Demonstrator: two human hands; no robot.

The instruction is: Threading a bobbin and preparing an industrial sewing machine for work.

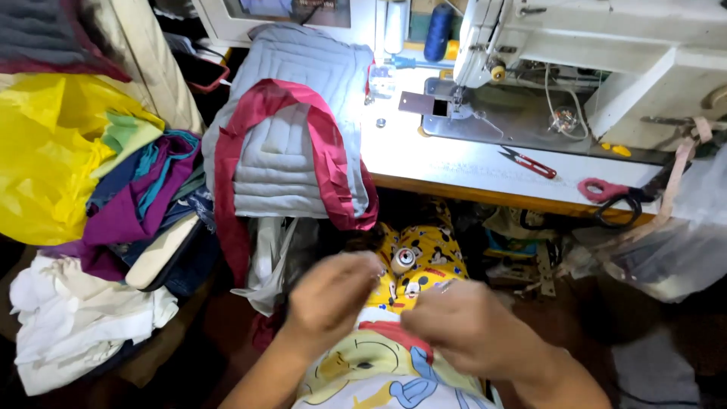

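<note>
Left hand [333,297] and right hand [463,327], fingers closed, both pinch the yellow cartoon-print fabric [413,266] on the lap, below the white table [454,163]; motion blur obscures finer detail.

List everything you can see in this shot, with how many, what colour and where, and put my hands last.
sewing machine: one, white, top right on the table
sewing table: one, white top with wooden edge, centre right
quilted panel: one, grey with red binding, draped over the table's left end
thread snips: one, red handles, on the table
scissors: one, pink and black handles, at the table's front edge
thread spool: one, dark blue, top centre
plastic bag: one, yellow, left
fabric pile: one, purple, teal and green, left
white cloth: one heap, lower left
cartoon-print fabric: one, yellow, under the hands
left hand: pinching the print fabric
right hand: resting on the print fabric
</note>
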